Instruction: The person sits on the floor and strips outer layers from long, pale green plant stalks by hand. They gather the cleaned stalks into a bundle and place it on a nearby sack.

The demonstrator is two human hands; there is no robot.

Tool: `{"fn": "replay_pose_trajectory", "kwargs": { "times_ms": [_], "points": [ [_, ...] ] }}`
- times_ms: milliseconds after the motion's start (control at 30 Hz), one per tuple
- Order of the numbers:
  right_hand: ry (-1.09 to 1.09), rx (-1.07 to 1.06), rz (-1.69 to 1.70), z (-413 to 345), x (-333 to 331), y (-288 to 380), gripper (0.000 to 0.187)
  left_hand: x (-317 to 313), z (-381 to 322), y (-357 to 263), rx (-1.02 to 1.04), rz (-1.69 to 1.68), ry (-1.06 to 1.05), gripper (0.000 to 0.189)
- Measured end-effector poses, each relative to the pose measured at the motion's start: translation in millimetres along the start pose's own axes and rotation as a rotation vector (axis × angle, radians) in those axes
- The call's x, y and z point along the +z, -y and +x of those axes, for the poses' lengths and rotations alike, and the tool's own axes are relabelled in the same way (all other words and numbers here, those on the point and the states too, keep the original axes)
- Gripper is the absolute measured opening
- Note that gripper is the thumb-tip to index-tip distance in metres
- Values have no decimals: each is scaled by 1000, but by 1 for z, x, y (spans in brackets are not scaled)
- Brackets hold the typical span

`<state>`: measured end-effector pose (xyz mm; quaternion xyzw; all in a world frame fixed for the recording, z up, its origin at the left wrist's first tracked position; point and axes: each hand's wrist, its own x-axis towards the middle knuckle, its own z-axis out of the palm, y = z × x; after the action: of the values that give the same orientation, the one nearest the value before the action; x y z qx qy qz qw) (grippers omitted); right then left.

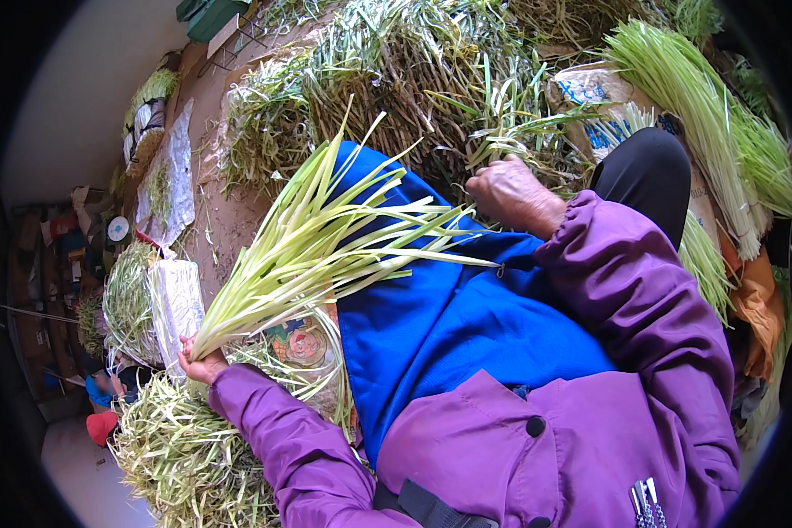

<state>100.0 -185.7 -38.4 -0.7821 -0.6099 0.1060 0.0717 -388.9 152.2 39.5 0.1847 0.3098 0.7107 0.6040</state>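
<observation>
A loose bundle of pale yellow-green leafy stalks (303,244) fans out across a blue cloth (396,330) over my lap. My left hand (203,360) is closed around its gathered base, beside a white wrapped block (177,300). Near the cloth's upper edge, my right hand (509,191) rests curled, knuckles up, against a few green leaves (521,135) at the front of a big heap of brown-stemmed greens (409,86). Its fingertips are hidden, so whether it grips those leaves does not show.
Trimmed leaves (185,449) are heaped at the lower left. Long pale-green stalks (693,112) lie over printed sacks (587,89) at the right, near an orange cloth (756,317). A tied bundle (146,122) stands at the upper left. A person in a red hat (102,427) is at the far left.
</observation>
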Motion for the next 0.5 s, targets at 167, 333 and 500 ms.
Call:
{"fn": "replay_pose_trajectory", "kwargs": {
  "times_ms": [167,333,500],
  "points": [
    [-7,-2,333,-4,-4,-19,34,-2,1,0,26,23,-48,31],
    [213,-115,658,-7,3,-1,59,-7,8,-3,-2,8,-39,31],
    [315,-120,577,-10,20,16,40,-13,11,-4,-22,26,13,29]
  ]
}}
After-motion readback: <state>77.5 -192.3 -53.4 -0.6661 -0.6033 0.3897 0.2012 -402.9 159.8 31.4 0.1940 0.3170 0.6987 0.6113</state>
